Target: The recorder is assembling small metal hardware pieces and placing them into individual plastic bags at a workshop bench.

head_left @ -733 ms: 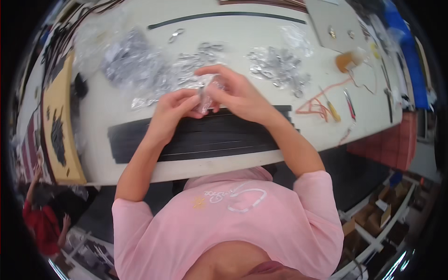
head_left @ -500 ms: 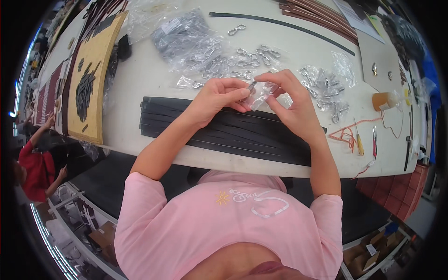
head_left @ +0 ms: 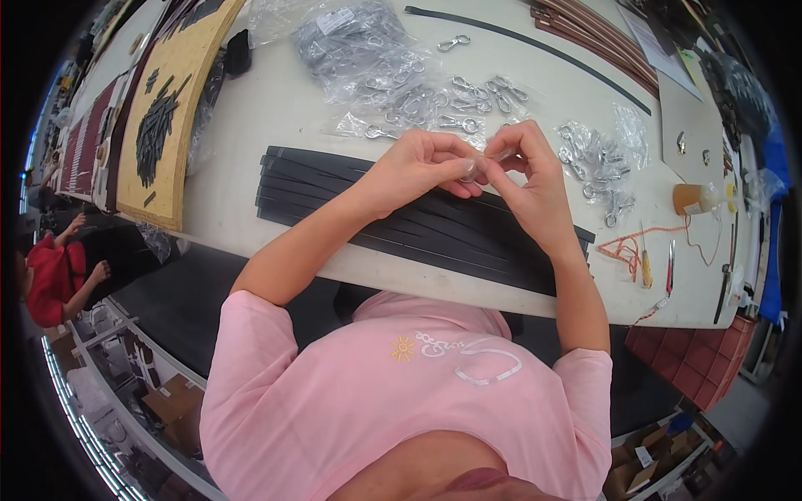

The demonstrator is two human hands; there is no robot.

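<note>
My left hand (head_left: 430, 171) and my right hand (head_left: 530, 184) meet above the strips, their fingers pinched together. Between the fingertips shows a small shiny piece in clear plastic (head_left: 469, 170), seemingly a bagged snap hook; my fingers cover most of it. Black flat strips (head_left: 434, 242) lie side by side under my hands. Just beyond, several metal snap hooks (head_left: 470, 106) are spread about in clear bags. Another group of bagged snap hooks (head_left: 595, 159) lies to the right of my right hand.
A large clear bag of hardware (head_left: 351, 42) sits at the back, near one loose snap hook (head_left: 454, 43). Left is a wooden board (head_left: 188, 108) with short black pieces. At right are an amber jar (head_left: 689, 199), orange cord (head_left: 618, 248) and a yellow-handled tool (head_left: 646, 269). A person in red (head_left: 54, 280) works far left.
My fingertips have drawn together, and the plastic with its metal piece, plainly visible earlier, is now mostly covered. The whole view has shifted slightly.
</note>
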